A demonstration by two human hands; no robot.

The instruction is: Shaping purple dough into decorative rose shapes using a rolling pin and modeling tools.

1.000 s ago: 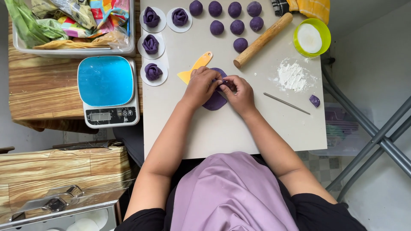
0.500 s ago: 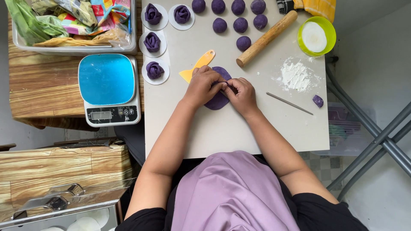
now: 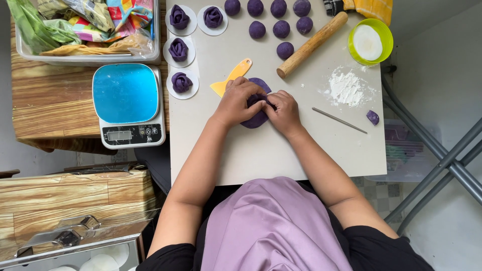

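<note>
A flat piece of purple dough [image 3: 257, 119] is seen near the middle of the pale work board [image 3: 261, 155], and both hands are placed on it. The left hand [image 3: 236, 102] is laid over the left part of the dough, with the fingers curled down and closed on its edge. The right hand [image 3: 285, 111] is set just beside it, touching it, and its fingers are bent and pinched on the same piece of dough. A yellow scraper [image 3: 232, 76] is found just behind the left hand, partly under the dough. A wooden rolling pin [image 3: 312, 44] is lying at a slant to the right of it, near seven round purple dough balls [image 3: 273, 20]. Four purple dough roses [image 3: 179, 50] are placed on small white discs at the left edge of the board. A little heap of flour [image 3: 346, 89], a thin metal stick [image 3: 339, 120] and a green bowl [image 3: 384, 37] are seen on the right side. A blue kitchen scale [image 3: 128, 103] is standing on the wooden table to the left.
</note>
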